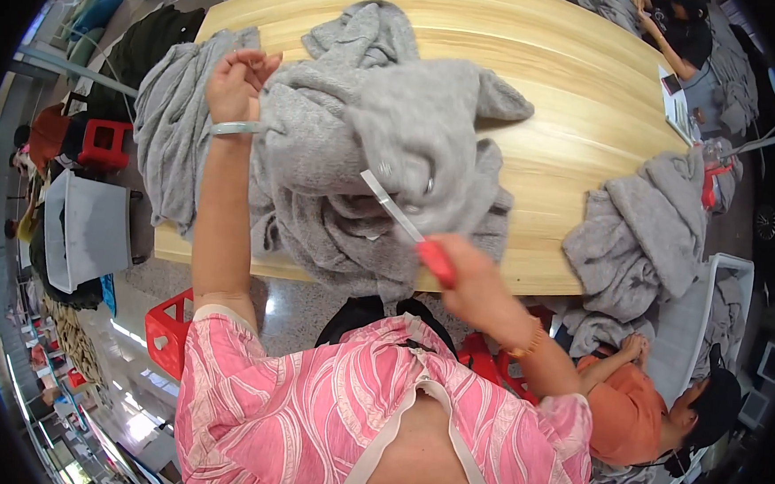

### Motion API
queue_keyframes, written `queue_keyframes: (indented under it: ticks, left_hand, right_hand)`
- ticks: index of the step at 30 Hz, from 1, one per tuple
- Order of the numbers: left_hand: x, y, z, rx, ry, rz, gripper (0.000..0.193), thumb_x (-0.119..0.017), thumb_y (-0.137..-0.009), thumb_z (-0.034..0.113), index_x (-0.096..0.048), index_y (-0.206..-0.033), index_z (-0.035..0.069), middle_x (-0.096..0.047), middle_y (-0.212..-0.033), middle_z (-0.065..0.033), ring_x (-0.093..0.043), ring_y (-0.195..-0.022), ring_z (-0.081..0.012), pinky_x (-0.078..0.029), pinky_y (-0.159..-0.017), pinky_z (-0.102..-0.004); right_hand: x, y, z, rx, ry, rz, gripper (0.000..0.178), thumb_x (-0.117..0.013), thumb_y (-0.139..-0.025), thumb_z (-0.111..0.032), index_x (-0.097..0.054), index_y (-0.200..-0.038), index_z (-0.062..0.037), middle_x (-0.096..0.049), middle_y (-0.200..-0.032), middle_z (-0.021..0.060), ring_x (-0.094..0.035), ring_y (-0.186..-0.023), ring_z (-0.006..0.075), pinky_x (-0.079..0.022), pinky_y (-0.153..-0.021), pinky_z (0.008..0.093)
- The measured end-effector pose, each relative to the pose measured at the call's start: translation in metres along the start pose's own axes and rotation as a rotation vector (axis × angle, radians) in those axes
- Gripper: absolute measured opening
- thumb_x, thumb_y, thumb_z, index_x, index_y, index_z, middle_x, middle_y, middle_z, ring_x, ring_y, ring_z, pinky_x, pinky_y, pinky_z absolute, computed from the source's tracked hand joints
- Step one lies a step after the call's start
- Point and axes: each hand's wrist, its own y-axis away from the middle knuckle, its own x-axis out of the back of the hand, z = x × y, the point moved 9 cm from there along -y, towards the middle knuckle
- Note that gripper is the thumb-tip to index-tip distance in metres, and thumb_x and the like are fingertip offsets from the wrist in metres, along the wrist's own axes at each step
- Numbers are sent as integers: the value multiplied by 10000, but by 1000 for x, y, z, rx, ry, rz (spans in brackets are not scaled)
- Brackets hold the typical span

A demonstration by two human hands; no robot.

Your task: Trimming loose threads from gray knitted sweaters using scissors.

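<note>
Grey knit garments (344, 226) lie bunched in a loose heap at the near edge of the wooden table. Part of the upper garment (425, 138) is smeared by motion. My left hand (236, 82) is over the left side of the heap, fingers loosely bent and somewhat apart, with no cloth visible in them. In my right hand (470, 278), closed at the near side of the heap, is a tool with a red handle (438, 263) and a narrow flat metal blade (390, 204). The blade points up and left across the knitwear; whether it touches the cloth cannot be seen.
More grey knitwear is piled at the table's left edge (177, 131) and right edge (641, 231). A person in orange (621, 407) sits close on my right; another person (679, 38) works at the far right. Red stools (167, 335) and a pale bin (95, 233) stand to the left.
</note>
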Motion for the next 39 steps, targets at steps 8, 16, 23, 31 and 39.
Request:
queue_keyframes:
  ticks: [8,16,23,31,39]
  left_hand:
    - [2,155,-104,555,-272,-123,221,-564,-921,136,-558,-1107,18,-633,-916,-88,-643,-791,-163,-541,-693,-270]
    - [-51,202,-144,-156,-1173,-333,525,-750,-748,193,-505,-1162,-17,-569,-1012,-127,-569,-871,-218,-482,-747,-318]
    - [-52,161,-174,411,-335,-324,100,-613,-885,136,-560,-931,64,-549,-789,46,-492,-666,-35,-417,-585,-206]
    - [-44,47,-169,421,-48,24,132,-623,-898,220,-545,-903,114,-580,-781,30,-507,-612,-56,-399,-465,-224]
    - [5,26,-168,179,-157,208,228,-675,-856,236,-570,-996,91,-592,-918,-15,-567,-791,-116,-476,-633,-290]
  right_hand:
    - [-63,-24,61,-109,-18,-16,380,-588,-792,-38,-505,-1162,-61,-565,-1072,204,-562,-992,400,-461,-827,422]
    - [-26,16,79,-241,105,97,367,-618,-846,-118,-504,-1184,-32,-588,-1065,203,-583,-972,382,-467,-837,391]
    - [-9,16,60,-201,92,168,368,-619,-858,-143,-508,-1188,-24,-607,-1017,224,-592,-949,396,-476,-810,397]
    - [-4,-50,17,-289,269,-50,337,-613,-857,-209,-535,-1156,-74,-626,-850,234,-591,-795,431,-472,-692,465]
    - [-6,-69,24,-160,174,-63,366,-608,-861,-197,-500,-1191,-84,-622,-876,223,-592,-829,421,-470,-704,457]
